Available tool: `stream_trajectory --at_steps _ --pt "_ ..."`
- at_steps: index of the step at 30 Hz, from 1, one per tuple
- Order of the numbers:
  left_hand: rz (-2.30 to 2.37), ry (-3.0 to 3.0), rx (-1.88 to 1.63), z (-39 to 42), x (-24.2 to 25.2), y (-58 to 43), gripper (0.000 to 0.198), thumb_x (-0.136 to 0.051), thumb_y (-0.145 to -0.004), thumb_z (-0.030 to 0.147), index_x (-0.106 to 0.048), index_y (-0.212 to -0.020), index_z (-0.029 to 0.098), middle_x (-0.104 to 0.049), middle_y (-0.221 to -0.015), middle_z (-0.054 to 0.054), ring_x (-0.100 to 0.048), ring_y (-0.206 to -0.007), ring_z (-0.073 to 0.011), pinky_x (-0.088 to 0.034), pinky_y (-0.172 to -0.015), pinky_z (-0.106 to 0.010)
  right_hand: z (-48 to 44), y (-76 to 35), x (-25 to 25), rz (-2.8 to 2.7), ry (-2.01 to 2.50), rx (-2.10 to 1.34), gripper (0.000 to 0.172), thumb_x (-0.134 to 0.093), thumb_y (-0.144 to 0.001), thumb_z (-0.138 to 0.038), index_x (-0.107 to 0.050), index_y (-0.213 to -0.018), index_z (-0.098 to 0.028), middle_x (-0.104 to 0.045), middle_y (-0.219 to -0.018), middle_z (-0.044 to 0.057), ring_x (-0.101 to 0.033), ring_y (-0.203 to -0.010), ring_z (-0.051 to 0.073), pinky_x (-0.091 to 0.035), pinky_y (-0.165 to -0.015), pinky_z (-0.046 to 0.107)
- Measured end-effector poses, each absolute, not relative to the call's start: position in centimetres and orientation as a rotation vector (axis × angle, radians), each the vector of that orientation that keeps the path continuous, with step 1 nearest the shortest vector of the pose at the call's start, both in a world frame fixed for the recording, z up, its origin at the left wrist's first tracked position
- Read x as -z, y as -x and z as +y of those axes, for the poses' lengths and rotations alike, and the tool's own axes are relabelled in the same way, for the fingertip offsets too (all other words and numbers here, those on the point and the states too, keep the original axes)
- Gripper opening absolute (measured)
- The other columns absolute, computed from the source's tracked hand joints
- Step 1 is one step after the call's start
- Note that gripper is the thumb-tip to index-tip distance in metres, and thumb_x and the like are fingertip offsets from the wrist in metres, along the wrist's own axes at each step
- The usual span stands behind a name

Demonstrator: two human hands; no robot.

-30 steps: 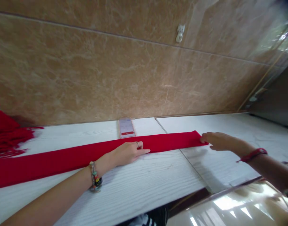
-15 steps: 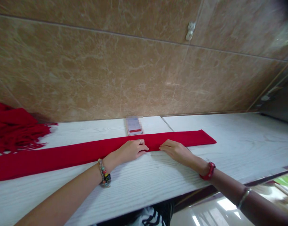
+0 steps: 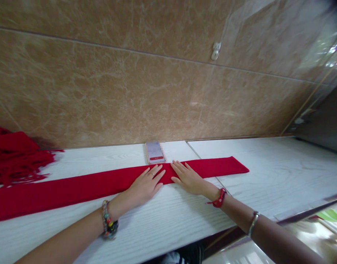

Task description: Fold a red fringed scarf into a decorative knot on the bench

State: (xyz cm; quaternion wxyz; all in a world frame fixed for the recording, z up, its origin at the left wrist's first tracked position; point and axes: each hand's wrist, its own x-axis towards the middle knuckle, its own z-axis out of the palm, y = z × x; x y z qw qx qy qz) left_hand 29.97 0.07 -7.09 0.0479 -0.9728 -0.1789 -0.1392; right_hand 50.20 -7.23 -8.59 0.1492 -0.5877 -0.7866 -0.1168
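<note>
A long red cloth, folded into a flat strip (image 3: 91,186), lies across the white surface and runs out of view at the left. My left hand (image 3: 145,185) rests flat on the strip near its middle, fingers spread, a ring on one finger. Just to the right, my right hand (image 3: 189,178) also lies on the cloth with its fingers stretched out. Neither hand grips the fabric. The strip's right end (image 3: 234,165) has a slanted edge.
A phone (image 3: 155,152) with a lit screen lies behind the strip, close to the tiled wall (image 3: 124,91). Bunched red fabric with fringes (image 3: 17,156) sits at the far left. The white tabletop (image 3: 168,216) ends at a front edge above the floor.
Both hands have gone from pinched fingers at the strip's near edge to lying flat on it with fingers spread. My right hand has shifted left. The view has tilted slightly.
</note>
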Motion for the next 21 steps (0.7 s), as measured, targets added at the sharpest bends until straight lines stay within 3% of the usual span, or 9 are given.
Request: stream_trajectory --at_steps 4,7,10,13,21 --pt "-0.614 2.941 0.273 -0.5 6.6 -29.6 0.042 -0.029 -0.09 0.028 -0.036 -0.129 0.016 -0.033 -0.137 -0.008 -0.028 -0.126 -0.0198 -0.025 -0.101 -0.04 -7.1 -52.7 8.6 -2.255 1.702 0.069 0.052 -0.037 -0.086 -0.039 -0.037 -0.127 -0.007 -0.036 -0.132 0.023 -0.031 -0.123 0.029 -0.033 -0.095 0.049" --pt "-0.732 2.892 0.322 -0.9 6.0 -29.6 0.041 -0.026 -0.09 0.026 -0.04 -0.126 0.013 -0.037 -0.135 -0.008 -0.03 -0.125 -0.0191 -0.026 -0.101 -0.039 -5.7 -52.7 6.7 -1.876 1.584 -0.18 0.048 -0.03 -0.088 -0.041 -0.034 -0.13 -0.016 -0.04 -0.132 0.016 -0.034 -0.123 0.024 -0.03 -0.099 0.046" --pt "-0.926 2.742 0.441 -0.9 6.2 -28.9 0.042 -0.026 -0.088 0.021 -0.041 -0.126 0.01 -0.036 -0.134 -0.011 -0.029 -0.125 -0.022 -0.027 -0.099 -0.043 -3.2 -49.4 4.8 -1.497 1.258 -0.264 0.046 -0.017 -0.091 -0.038 -0.011 -0.136 -0.027 -0.027 -0.14 0.008 -0.026 -0.127 0.017 -0.027 -0.101 0.043" --pt "-1.093 2.643 0.421 -0.7 6.8 -27.9 0.045 -0.03 -0.086 0.022 -0.039 -0.126 0.004 -0.034 -0.134 -0.017 -0.028 -0.125 -0.0282 -0.03 -0.096 -0.048 -0.9 -44.8 4.4 -1.423 1.111 -0.304 0.049 -0.013 -0.091 -0.037 0.006 -0.135 -0.027 -0.009 -0.145 0.004 -0.013 -0.131 0.014 -0.024 -0.103 0.042" --pt "-1.325 2.676 0.158 -0.6 6.8 -27.7 0.053 -0.029 -0.086 0.029 -0.029 -0.131 0.002 -0.024 -0.138 -0.018 -0.02 -0.128 -0.0273 -0.023 -0.101 -0.046 -0.1 -45.1 7.9 -1.538 1.214 -0.448 0.062 -0.03 -0.085 -0.04 -0.004 -0.137 -0.022 -0.007 -0.145 0.003 -0.002 -0.132 0.016 -0.004 -0.107 0.041"
